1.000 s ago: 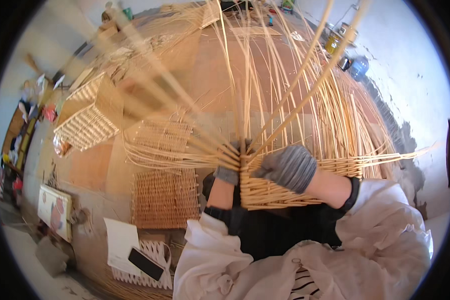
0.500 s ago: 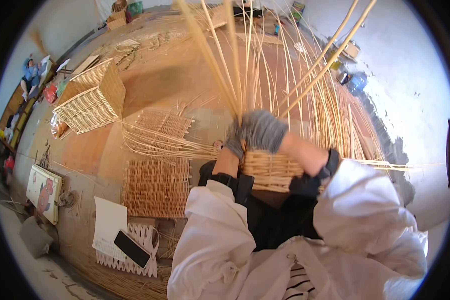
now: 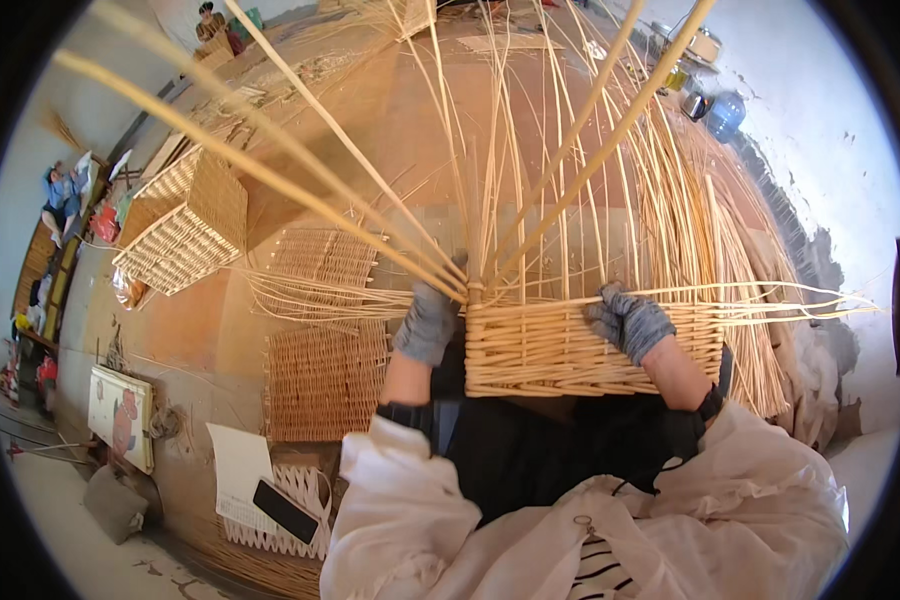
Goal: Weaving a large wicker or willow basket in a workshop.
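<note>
A pale woven wicker panel [image 3: 560, 355] rests over my dark-clad lap, with long upright canes [image 3: 350, 195] fanning up from its left corner and loose weaver rods [image 3: 790, 305] extending past its right end. At that left corner my gloved left hand [image 3: 430, 320] is closed on the canes, its fingertips partly hidden behind them. My gloved right hand [image 3: 630, 320] has its fingers bent over the top edge, gripping the panel and the rods along it.
A woven box [image 3: 185, 235], flat mats [image 3: 320, 385], papers [image 3: 235, 450] with a phone [image 3: 282, 512], and a board [image 3: 120, 415] lie left. Long canes [image 3: 685, 230] spread right, near a water jug [image 3: 725, 115]. Other people [image 3: 60, 195] are at the far left and back [image 3: 210, 30].
My hands were together at the corner half a second ago; my right hand has moved rightward along the panel's top edge, my left downward-left, and the bunched canes now fan out leftward.
</note>
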`<state>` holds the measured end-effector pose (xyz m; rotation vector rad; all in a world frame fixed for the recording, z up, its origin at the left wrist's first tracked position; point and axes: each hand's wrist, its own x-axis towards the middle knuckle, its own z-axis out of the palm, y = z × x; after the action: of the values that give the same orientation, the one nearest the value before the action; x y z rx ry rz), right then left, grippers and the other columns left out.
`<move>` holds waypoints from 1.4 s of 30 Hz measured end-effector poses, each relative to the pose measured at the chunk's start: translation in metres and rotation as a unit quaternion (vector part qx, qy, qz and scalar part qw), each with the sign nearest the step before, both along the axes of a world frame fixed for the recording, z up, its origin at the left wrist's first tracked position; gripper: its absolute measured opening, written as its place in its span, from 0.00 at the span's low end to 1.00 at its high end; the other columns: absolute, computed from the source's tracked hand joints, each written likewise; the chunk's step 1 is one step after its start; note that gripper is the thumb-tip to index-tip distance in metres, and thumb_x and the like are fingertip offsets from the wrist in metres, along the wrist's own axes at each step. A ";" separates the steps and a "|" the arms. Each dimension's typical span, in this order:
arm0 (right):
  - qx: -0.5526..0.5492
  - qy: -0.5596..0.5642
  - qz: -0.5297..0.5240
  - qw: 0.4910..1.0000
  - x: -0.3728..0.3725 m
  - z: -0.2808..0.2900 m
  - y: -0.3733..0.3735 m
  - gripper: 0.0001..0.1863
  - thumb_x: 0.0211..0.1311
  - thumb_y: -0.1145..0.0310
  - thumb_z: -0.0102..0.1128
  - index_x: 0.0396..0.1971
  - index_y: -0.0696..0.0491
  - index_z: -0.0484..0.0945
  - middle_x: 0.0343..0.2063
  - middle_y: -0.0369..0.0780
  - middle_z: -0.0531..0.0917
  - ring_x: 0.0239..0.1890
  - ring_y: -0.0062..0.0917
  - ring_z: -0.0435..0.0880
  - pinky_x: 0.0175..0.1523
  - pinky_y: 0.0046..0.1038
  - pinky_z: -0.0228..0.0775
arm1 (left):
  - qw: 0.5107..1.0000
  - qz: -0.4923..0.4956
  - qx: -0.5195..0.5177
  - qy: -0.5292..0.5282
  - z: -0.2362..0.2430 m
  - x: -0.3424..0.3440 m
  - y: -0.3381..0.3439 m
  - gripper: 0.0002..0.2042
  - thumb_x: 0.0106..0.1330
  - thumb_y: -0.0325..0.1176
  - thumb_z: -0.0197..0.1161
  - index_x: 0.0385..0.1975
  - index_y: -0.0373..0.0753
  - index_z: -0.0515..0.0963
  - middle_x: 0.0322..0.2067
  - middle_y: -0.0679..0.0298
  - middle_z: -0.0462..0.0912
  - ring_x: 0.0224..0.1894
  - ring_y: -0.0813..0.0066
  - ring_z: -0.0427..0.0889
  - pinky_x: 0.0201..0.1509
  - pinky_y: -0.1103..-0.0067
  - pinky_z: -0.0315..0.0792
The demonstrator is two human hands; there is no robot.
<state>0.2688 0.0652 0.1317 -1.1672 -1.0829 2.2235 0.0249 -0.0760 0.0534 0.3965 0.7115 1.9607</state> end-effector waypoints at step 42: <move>-0.002 0.192 -0.206 0.959 0.036 0.010 0.076 0.03 0.57 0.74 0.44 0.27 0.54 0.62 0.12 0.38 0.66 0.12 0.26 0.66 0.21 0.35 0.70 | 0.581 0.096 -0.485 0.646 0.144 0.171 0.074 0.15 0.60 0.39 0.47 0.44 0.39 0.67 0.35 0.50 0.76 0.41 0.57 0.75 0.44 0.68 0.67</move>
<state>0.3048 0.1414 0.1420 -0.8180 -0.6123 2.0023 0.1963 -0.0018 0.1969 1.0390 2.6427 0.7950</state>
